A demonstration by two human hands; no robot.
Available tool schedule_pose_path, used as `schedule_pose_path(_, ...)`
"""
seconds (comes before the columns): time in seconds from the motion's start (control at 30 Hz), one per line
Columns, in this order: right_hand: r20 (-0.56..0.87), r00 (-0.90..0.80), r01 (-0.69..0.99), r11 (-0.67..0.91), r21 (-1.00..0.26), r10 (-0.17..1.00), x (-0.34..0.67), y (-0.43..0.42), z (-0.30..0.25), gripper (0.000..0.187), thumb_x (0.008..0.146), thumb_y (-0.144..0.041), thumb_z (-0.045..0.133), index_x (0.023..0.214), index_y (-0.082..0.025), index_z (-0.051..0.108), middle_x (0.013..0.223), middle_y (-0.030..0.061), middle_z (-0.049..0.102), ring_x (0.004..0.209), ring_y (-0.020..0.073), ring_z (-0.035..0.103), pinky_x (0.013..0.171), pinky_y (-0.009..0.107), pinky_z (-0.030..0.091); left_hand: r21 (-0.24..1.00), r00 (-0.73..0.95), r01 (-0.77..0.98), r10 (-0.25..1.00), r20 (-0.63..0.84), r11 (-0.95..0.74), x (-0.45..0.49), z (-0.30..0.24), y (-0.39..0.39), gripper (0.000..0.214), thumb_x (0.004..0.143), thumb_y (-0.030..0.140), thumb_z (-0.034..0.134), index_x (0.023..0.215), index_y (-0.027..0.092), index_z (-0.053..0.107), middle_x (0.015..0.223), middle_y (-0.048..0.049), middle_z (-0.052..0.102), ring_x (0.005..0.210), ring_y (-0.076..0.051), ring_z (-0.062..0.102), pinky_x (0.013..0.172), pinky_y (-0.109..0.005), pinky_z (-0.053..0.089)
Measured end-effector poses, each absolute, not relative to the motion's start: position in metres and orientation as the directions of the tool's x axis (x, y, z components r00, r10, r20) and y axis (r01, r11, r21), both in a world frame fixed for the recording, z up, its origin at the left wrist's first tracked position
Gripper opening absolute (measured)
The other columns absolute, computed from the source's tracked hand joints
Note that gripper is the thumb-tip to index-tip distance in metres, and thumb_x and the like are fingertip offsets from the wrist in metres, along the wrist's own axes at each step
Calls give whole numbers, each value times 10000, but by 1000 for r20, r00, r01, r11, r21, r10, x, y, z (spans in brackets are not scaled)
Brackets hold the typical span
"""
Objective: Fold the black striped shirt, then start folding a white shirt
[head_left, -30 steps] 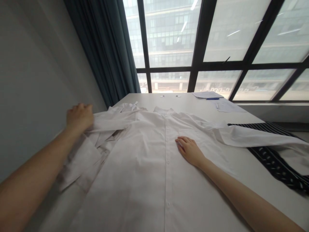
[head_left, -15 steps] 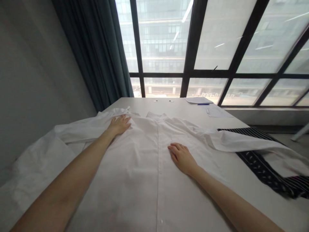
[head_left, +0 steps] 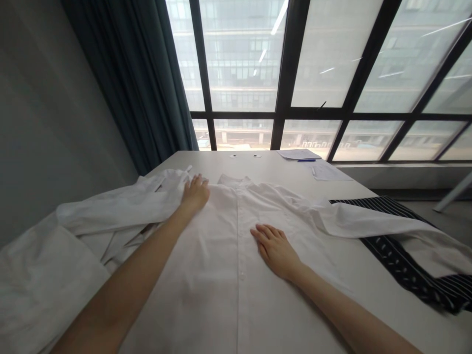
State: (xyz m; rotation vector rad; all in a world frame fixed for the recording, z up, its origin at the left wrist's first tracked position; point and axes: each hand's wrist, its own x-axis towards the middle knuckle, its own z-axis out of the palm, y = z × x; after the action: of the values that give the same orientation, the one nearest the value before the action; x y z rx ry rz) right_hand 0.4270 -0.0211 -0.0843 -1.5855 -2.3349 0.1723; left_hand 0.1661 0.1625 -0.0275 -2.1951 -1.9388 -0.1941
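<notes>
A white button-up shirt (head_left: pixel 217 260) lies front up, its collar pointing away from me and its button line running down the middle. My left hand (head_left: pixel 196 192) rests on the shoulder at the left of the collar, fingers stretched forward and slightly apart. Palm down on the chest just right of the buttons, my right hand (head_left: pixel 276 250) has its fingers loosely extended. The right sleeve stretches out over a black-and-white striped cloth (head_left: pixel 396 260). Under and beside my left forearm is bunched white fabric (head_left: pixel 121 206); where sleeve and other cloth part there, I cannot tell.
The white table (head_left: pixel 206 161) reaches toward the window. Papers (head_left: pixel 298 154), a blue pen (head_left: pixel 307 160) and another sheet (head_left: pixel 328 172) lie at its far right. A dark curtain (head_left: pixel 140 88) hangs at the left beside a grey wall.
My left hand has shifted right along the shoulder, toward the collar. The white fabric at the left has spread and shows gaps. My right hand stays on the chest; the view has turned slightly.
</notes>
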Motion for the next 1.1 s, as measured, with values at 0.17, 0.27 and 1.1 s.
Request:
schedule_pose_path(0.17,124,-427,783,435,-445,896,451,-13,-72,429,961,-319,434,1357,-211,556,1470,92,484,1351,241,432,1113,424,346,-32,280,960,954,105,-279,214,-77,128,523,992,444,332,1482,265,377,1584,-109,286,1452,-281,274,1136,-463,273)
schedule_pose_path(0.27,180,-339,773,383,-506,923,486,2,-57,394,965,-374,419,1274,-222,611,1392,83,562,1283,219,515,1078,387,401,-6,308,951,949,63,-309,216,-94,117,539,1004,461,291,1507,268,332,1589,-119,266,1463,-304,238,1146,-498,239)
schedule_pose_path(1.1,355,242,966,-259,-1,903,571,132,-28,398,912,-78,335,1179,-30,627,1260,317,544,1227,400,450,929,519,372,73,330,941,944,20,-330,211,-93,112,567,997,491,249,1529,292,255,1622,-75,174,1490,-286,140,1173,-498,158)
